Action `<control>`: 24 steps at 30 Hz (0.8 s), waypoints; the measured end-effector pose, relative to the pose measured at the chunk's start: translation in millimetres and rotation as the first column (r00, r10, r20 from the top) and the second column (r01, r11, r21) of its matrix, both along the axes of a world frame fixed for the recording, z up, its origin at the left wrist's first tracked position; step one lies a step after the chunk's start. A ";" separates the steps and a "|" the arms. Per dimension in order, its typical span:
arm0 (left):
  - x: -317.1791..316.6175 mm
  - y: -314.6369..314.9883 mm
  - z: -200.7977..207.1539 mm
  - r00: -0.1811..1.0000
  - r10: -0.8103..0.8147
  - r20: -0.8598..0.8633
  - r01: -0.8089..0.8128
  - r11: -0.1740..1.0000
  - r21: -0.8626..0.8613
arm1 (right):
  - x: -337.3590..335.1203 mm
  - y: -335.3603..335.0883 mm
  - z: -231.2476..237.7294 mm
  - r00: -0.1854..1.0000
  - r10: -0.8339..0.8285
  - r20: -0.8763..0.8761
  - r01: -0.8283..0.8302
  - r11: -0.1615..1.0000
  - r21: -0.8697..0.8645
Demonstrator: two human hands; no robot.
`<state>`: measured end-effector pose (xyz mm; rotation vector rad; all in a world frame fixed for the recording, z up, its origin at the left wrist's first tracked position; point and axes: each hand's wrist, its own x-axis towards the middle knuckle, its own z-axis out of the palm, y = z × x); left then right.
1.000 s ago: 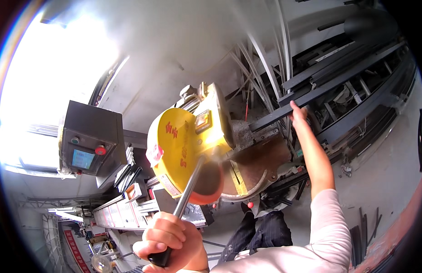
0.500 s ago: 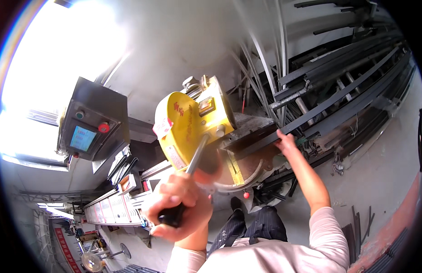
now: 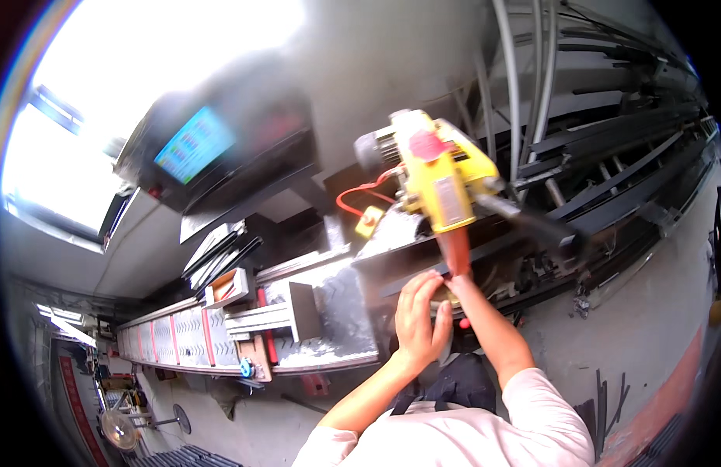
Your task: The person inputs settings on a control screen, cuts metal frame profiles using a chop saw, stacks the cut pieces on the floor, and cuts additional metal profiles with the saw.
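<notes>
A yellow cut-off saw (image 3: 442, 187) stands in front of me with its head raised. Its lever ends in a black grip (image 3: 566, 240), blurred and off to the right, with neither hand on it. Below the saw head, my left hand (image 3: 421, 319) reaches over the saw bed with straight fingers and the thumb apart. Its fingertips are at a dark metal bar (image 3: 399, 286). Close beside it is my right hand (image 3: 460, 286), under the orange blade guard (image 3: 455, 251). The right fingers are largely hidden there, near the bar, so their grip does not show.
Left of the saw runs a long metal feed table (image 3: 337, 319) carrying a stop block (image 3: 304, 311) and a small open box (image 3: 226, 288). A control box with a lit screen (image 3: 195, 145) hangs above it. Racks of dark bars (image 3: 633, 132) fill the right side.
My left hand has let go of the saw's grip and moved to the bar. The saw head has risen, its lever swinging right. My right hand has moved left, and the view has turned left.
</notes>
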<state>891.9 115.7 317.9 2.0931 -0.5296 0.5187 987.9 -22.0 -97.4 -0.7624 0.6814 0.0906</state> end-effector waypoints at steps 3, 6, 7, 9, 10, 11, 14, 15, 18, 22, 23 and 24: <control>-13.7 108.9 -106.8 0.938 0.286 -0.198 -0.203 0.913 0.355 | 0.7 88.0 104.1 0.977 0.068 -0.204 -0.037 0.988 0.151; 3.1 154.2 -180.5 0.824 0.326 -0.463 -0.038 0.848 0.529 | 1.8 74.7 64.9 0.970 0.006 -0.241 0.025 0.991 0.128; 13.3 171.3 -199.3 0.817 0.340 -0.466 -0.054 0.850 0.525 | 5.5 95.3 68.6 0.960 0.022 -0.279 0.007 0.995 0.102; 26.1 199.3 -229.0 0.926 0.319 -0.201 -0.138 0.783 0.607 | 6.3 137.3 76.9 0.943 0.062 -0.326 -0.026 0.993 0.112; 36.8 207.1 -238.9 0.920 0.319 -0.230 -0.105 0.763 0.638 | 2.9 152.4 78.6 0.939 0.074 -0.337 -0.040 0.993 0.108; 46.6 213.1 -248.9 0.938 0.326 -0.118 -0.168 0.726 0.667 | 3.5 166.6 80.4 0.940 0.082 -0.330 -0.036 0.989 0.142; 72.6 232.4 -268.8 0.939 0.324 -0.112 -0.157 0.696 0.701 | 4.5 187.3 76.7 0.938 0.097 -0.332 -0.040 0.984 0.173; 78.8 238.7 -273.0 0.925 0.317 -0.207 -0.083 0.702 0.708 | 5.0 190.7 76.5 0.948 0.105 -0.302 -0.057 0.985 0.163; 87.3 255.6 -285.1 0.967 0.254 -0.012 -0.191 0.758 0.623 | 2.8 192.0 86.6 0.925 0.217 -0.311 -0.212 0.976 0.053; 91.4 274.8 -302.6 0.947 0.319 0.042 -0.275 0.732 0.623 | -9.7 183.9 111.9 0.867 0.374 -0.330 -0.406 0.913 -0.033; 93.0 280.0 -303.0 0.950 0.309 0.048 -0.272 0.742 0.613 | -11.3 180.1 114.9 0.851 0.395 -0.345 -0.455 0.884 -0.111; 94.6 283.4 -303.4 0.952 0.300 0.055 -0.271 0.749 0.604 | -12.5 177.9 118.1 0.834 0.417 -0.360 -0.502 0.844 -0.186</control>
